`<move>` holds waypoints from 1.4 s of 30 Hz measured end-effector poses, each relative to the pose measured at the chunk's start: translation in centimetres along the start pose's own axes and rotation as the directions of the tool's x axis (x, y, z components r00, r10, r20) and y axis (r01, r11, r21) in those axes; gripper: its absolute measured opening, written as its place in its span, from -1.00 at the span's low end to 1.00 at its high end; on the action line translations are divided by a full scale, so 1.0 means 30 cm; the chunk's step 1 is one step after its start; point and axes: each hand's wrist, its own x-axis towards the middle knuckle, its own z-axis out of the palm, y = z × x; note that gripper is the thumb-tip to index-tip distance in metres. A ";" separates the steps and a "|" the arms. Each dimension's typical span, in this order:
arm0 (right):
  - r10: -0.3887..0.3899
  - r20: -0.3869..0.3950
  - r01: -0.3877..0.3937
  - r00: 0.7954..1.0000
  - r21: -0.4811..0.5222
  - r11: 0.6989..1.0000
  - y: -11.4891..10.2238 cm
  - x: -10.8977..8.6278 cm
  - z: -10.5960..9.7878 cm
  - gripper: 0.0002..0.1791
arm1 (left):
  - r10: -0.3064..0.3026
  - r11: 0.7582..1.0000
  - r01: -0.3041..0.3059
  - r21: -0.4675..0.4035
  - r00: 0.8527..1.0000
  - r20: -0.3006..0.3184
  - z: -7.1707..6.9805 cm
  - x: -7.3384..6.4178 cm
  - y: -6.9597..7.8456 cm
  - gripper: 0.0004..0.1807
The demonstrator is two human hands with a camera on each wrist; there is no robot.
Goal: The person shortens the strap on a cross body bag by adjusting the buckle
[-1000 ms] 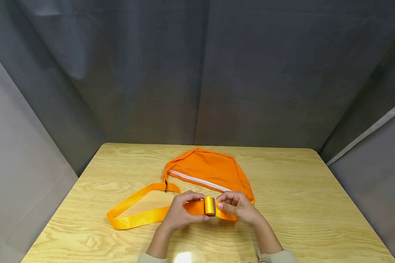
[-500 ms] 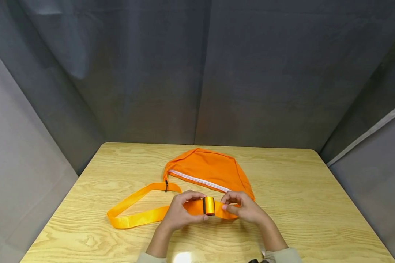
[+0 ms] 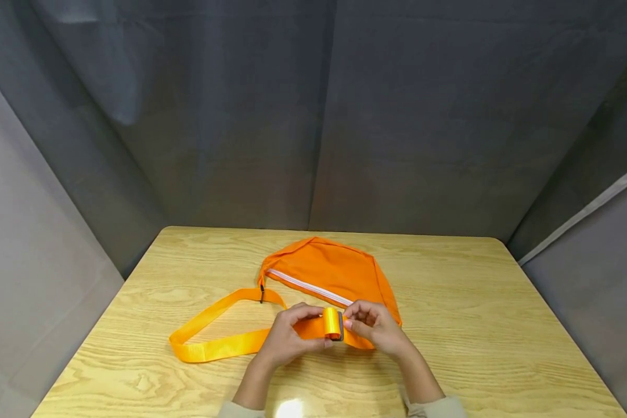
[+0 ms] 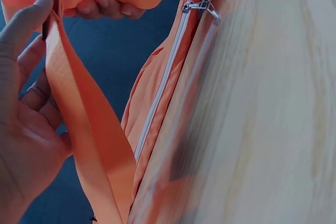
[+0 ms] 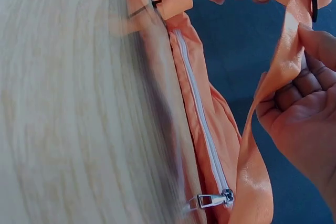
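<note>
Orange strap (image 3: 227, 346), flat and glossy, loops through a dark buckle (image 3: 341, 326).

Cloth-walled booth (image 3: 230, 128), wooden table (image 3: 475, 325)

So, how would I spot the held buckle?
On the wooden table, find the orange bag, then its strap. The dark buckle is in the left grip; unlike the dark fitting by the bag, it has a raised strap loop.

Bag (image 3: 326, 270) on table (image 3: 475, 325), curtain (image 3: 397, 116) behind. Strap (image 3: 230, 347) loops left of bag; buckle (image 3: 341, 327) before bag, between left hand (image 3: 287, 335) and right hand (image 3: 380, 330).
</note>
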 end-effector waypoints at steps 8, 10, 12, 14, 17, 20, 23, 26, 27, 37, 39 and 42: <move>0.022 0.003 -0.021 1.000 -0.181 0.983 -0.020 -0.016 -0.016 -0.84 | 0.007 1.000 -0.007 -0.019 1.000 -0.014 -0.003 0.004 0.000 -0.50; 0.007 0.035 0.001 0.999 -0.223 0.975 -0.028 -0.019 -0.020 -0.80 | 0.015 0.999 -0.016 -0.032 1.000 -0.021 -0.003 0.004 -0.002 -0.50; -0.020 0.076 0.037 0.997 -0.228 0.973 -0.029 -0.020 -0.025 -0.75 | 0.019 0.999 -0.020 -0.046 0.999 -0.029 -0.005 0.003 -0.005 -0.51; -0.020 0.094 0.039 0.995 -0.203 0.978 -0.031 -0.024 -0.029 -0.73 | 0.013 0.998 -0.015 -0.055 0.999 -0.034 -0.005 0.001 -0.005 -0.51; -0.013 0.079 0.025 0.997 -0.150 0.988 -0.029 -0.027 -0.031 -0.73 | -0.004 0.998 0.002 -0.055 0.999 -0.032 -0.007 -0.001 -0.004 -0.53; -0.001 0.037 0.004 0.999 -0.072 0.997 -0.029 -0.025 -0.026 -0.74 | -0.013 0.999 0.012 -0.046 1.000 -0.027 -0.007 0.003 0.000 -0.53; 0.001 0.009 0.000 1.000 -0.022 1.000 -0.026 -0.021 -0.018 -0.73 | -0.033 0.999 0.032 -0.039 0.999 -0.021 -0.007 0.007 0.006 -0.53; 0.017 -0.004 -0.017 1.000 -0.016 1.000 -0.023 -0.018 -0.012 -0.71 | -0.063 0.997 0.063 -0.042 0.998 -0.003 -0.004 0.010 0.012 -0.53; 0.020 -0.004 -0.020 1.000 -0.020 1.000 -0.024 -0.018 -0.011 -0.70 | -0.073 0.996 0.073 -0.042 0.997 0.000 -0.003 0.011 0.012 -0.53; -0.037 -0.012 0.033 0.999 -0.227 0.973 -0.047 -0.013 0.009 -0.35 | -0.068 0.998 0.068 -0.005 0.998 -0.016 -0.006 0.019 0.017 -0.51; -0.067 -0.027 0.057 0.997 -0.274 0.960 -0.046 -0.011 0.018 -0.35 | -0.071 0.997 0.071 -0.005 0.997 -0.015 -0.007 0.018 0.017 -0.51; -0.081 -0.050 0.063 0.995 -0.294 0.954 -0.045 -0.012 0.026 -0.39 | -0.080 0.997 0.080 -0.006 0.997 -0.009 -0.007 0.016 0.015 -0.51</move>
